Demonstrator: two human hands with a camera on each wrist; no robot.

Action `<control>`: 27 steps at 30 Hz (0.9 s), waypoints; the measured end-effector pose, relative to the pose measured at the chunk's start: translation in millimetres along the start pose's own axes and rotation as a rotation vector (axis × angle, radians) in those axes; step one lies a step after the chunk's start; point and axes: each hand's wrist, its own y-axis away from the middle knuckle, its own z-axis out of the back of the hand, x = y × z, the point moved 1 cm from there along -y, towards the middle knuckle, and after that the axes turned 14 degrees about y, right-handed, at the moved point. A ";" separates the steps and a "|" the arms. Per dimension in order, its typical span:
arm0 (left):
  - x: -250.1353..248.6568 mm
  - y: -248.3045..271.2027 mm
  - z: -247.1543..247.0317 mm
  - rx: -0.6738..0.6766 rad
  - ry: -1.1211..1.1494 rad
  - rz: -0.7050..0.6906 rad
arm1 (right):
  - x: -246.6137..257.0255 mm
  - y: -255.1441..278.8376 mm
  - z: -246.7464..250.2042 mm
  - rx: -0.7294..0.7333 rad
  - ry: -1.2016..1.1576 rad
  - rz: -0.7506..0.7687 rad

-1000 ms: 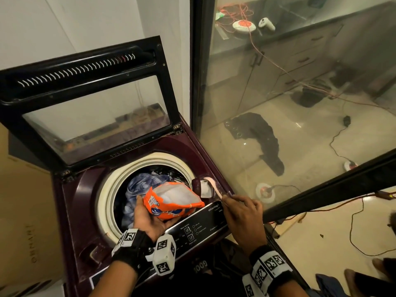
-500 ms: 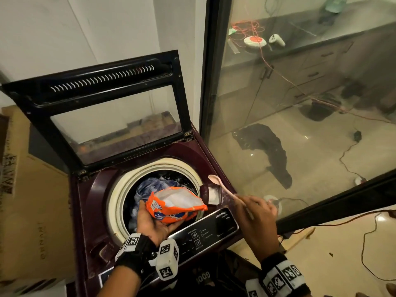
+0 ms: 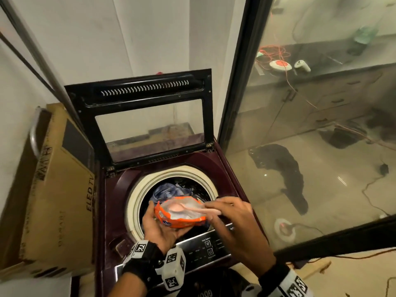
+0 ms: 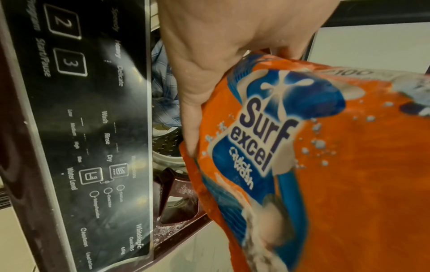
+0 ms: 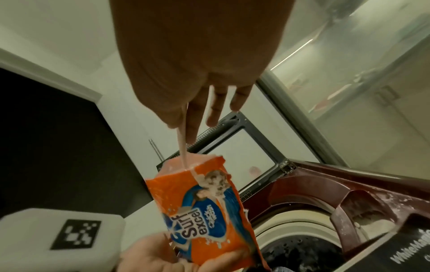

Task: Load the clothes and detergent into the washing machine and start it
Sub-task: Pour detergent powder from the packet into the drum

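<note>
Left hand (image 3: 159, 227) grips detergent pouch (image 3: 182, 213); right hand (image 3: 230, 215) pinches spoon (image 3: 188, 209) inside. Tilting the laden spoon risks spilling powder beside the drum (image 3: 137, 196).

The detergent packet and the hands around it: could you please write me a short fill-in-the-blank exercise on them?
1. The left hand holds the orange detergent packet above the washing machine's open ____.
2. The right hand holds a pink ____ whose bowl is inside the packet.
3. The washing machine's lid stands ____.
4. Inside the drum lie ____.

Missing words: drum; spoon; open; clothes
</note>
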 end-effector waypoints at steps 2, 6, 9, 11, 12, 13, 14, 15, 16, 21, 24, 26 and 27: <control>-2.6 8.8 0.1 0.061 0.039 0.032 | 0.6 -6.2 -10.7 0.145 -0.001 0.027; -13.3 28.0 -0.5 0.062 0.050 -0.021 | -9.8 -8.5 -20.1 0.331 0.007 -0.023; -21.3 42.2 4.2 0.069 0.057 -0.069 | -2.8 -15.7 -27.4 0.323 -0.047 0.069; -26.8 49.4 8.5 0.061 0.006 -0.069 | 6.3 -22.4 -33.6 0.234 -0.132 0.125; -33.3 50.3 13.0 0.045 -0.028 -0.079 | 12.0 -26.0 -36.5 0.195 -0.168 0.129; -38.6 50.3 16.7 0.022 -0.082 -0.113 | 15.6 -28.7 -38.2 0.159 -0.204 0.113; -43.8 52.0 20.2 -0.009 -0.155 -0.178 | 18.3 -32.5 -40.0 0.134 -0.241 0.086; -48.3 52.9 24.5 -0.037 -0.253 -0.279 | 20.1 -36.1 -40.4 0.119 -0.271 0.052; -54.5 55.4 29.0 -0.048 -0.389 -0.426 | 21.6 -39.9 -40.9 0.115 -0.291 0.020; -74.9 77.9 45.1 0.196 -1.262 -0.748 | 22.3 -57.3 -44.3 0.083 -0.335 -0.049; -76.4 84.2 44.7 0.187 -1.254 -0.821 | 19.7 -66.0 -47.3 0.104 -0.344 -0.034; -76.5 86.5 42.4 0.153 -1.167 -0.872 | 16.2 -69.8 -48.6 0.106 -0.353 -0.023; -75.8 87.6 41.3 0.139 -1.150 -0.891 | 14.0 -71.7 -48.4 0.108 -0.358 -0.018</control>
